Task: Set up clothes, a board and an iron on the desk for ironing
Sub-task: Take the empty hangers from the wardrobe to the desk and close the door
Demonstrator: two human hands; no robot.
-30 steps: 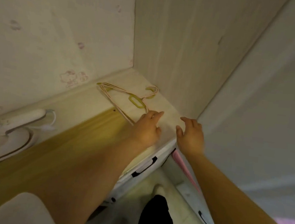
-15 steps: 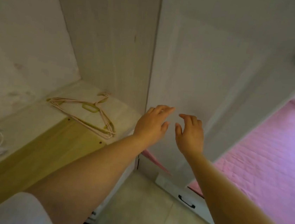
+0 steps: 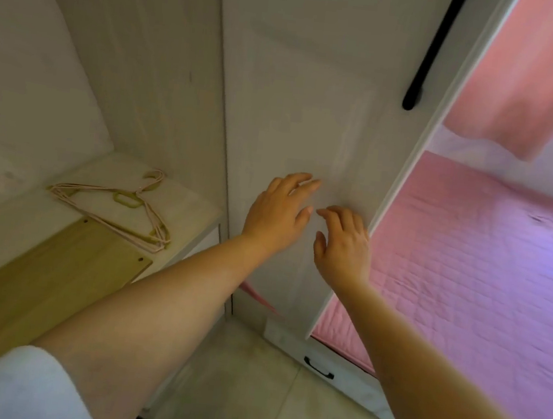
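Yellow wooden board [image 3: 36,282] — flat on pale desk [image 3: 185,212].

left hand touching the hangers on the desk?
Apart. Head view: the left hand is over the white door, with bare desk between it and the hangers.

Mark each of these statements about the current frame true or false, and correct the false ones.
1. Both hands are raised in front of the white cabinet door. True.
2. The left hand grips a hanger. False: it holds nothing; the hangers lie on the desk.
3. The black door handle is above both hands. True.
4. The right hand is pulling the black door handle. False: it is well below the handle, near the door's right edge.
5. An iron sits beside the hangers. False: no iron can be seen in this frame.
6. A pink quilted cover lies to the right of the door. True.
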